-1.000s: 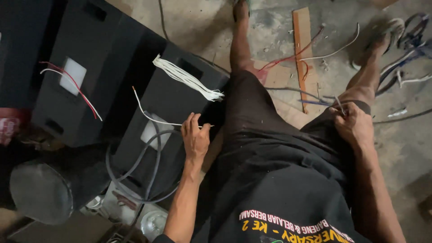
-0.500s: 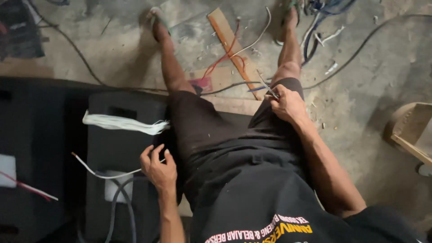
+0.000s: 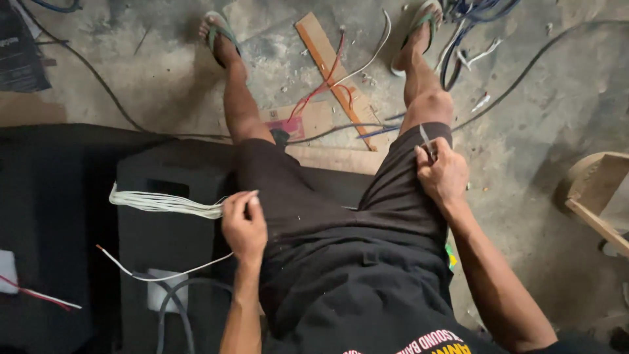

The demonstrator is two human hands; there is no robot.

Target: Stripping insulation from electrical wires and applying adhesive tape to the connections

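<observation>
Person seated, legs stretched forward over the floor [image 3: 164, 72]. Speaker box [image 3: 170, 262] stood at the person's left, against the left thigh. Bundle of wires [image 3: 164, 203] lay across the box top, its near end at the left hand [image 3: 244, 226]. Single wire [image 3: 157, 274] ran along the box top nearer the person, under that hand. Right hand [image 3: 442, 176] rested on the right thigh, a thin tool [image 3: 426, 141] in its fingers. Wooden strip [image 3: 331, 65] and cardboard piece [image 3: 308, 121] lay on the floor between the legs. Cable tangle [image 3: 472, 26] lay beside the right foot.
</observation>
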